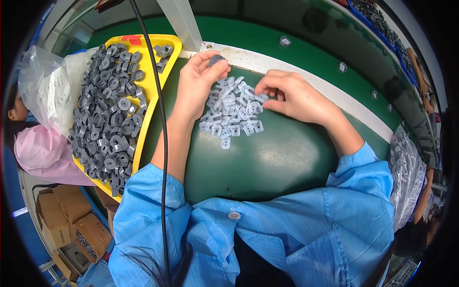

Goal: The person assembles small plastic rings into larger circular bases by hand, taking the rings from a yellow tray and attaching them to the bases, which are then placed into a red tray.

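My left hand (200,76) pinches a dark grey round plastic part (217,60) between thumb and fingers, above the far edge of the green table. To its right lies a heap of small translucent plastic pieces (230,106), flat and with holes. At the heap's right edge, my right hand (290,95) has its fingers curled and its thumb drawn in. A translucent piece (261,97) shows between its thumb and index finger. Left of my left forearm, a yellow tray (154,91) holds many dark grey plastic parts (107,112) like the one I hold.
A black cable (165,158) hangs down across the view beside my left arm. Beyond my hands, a pale strip (248,62) borders a green conveyor belt (248,31) carrying spaced-out small parts. Clear plastic bags (406,172) lie at right. Cardboard boxes (71,210) stand at lower left near a person in pink (45,148).
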`<state>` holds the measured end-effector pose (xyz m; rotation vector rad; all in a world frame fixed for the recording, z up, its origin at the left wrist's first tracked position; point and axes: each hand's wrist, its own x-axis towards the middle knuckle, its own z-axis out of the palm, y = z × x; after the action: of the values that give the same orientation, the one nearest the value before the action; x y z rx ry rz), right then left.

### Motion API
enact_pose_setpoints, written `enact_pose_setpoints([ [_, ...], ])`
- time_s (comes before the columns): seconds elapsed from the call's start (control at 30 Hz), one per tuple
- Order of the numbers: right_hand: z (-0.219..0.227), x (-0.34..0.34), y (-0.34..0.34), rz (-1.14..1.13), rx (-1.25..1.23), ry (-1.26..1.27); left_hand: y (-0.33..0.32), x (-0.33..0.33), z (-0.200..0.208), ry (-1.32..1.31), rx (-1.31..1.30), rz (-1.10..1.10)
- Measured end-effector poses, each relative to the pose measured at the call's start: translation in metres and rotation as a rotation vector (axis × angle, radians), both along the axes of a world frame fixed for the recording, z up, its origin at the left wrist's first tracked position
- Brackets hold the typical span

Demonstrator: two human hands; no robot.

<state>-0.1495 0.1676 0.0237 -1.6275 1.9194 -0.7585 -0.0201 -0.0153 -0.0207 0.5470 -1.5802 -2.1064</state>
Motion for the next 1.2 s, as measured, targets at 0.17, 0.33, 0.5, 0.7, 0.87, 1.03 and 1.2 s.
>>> enact_pose_setpoints([
  [0.17,-0.001,-0.013,-0.005,-0.081,-0.092,-0.050,0.008,0.002,0.002,-0.003,0.028,-0.042],
  [0.33,-0.007,-0.013,-0.009,0.014,-0.197,0.099,0.010,0.005,0.007,0.017,-0.106,-0.028],
  [0.5,-0.008,0.003,0.008,-0.077,-0.275,0.387,0.017,0.002,0.005,0.064,-0.330,0.079],
  [0.7,0.013,0.005,-0.026,-0.337,-0.226,-0.625,0.021,0.003,0.012,-0.014,-0.867,0.235],
  [0.87,-0.002,0.008,-0.056,-0.379,-0.284,-0.337,0.024,0.006,0.010,-0.018,-1.032,0.334],
  [1.03,0.010,0.009,-0.055,-0.344,-0.179,-0.281,0.021,0.005,0.007,0.026,-1.192,0.345],
  [1.2,-0.005,0.011,-0.058,-0.341,-0.190,-0.782,0.019,0.006,0.009,0.034,-1.295,0.404],
])
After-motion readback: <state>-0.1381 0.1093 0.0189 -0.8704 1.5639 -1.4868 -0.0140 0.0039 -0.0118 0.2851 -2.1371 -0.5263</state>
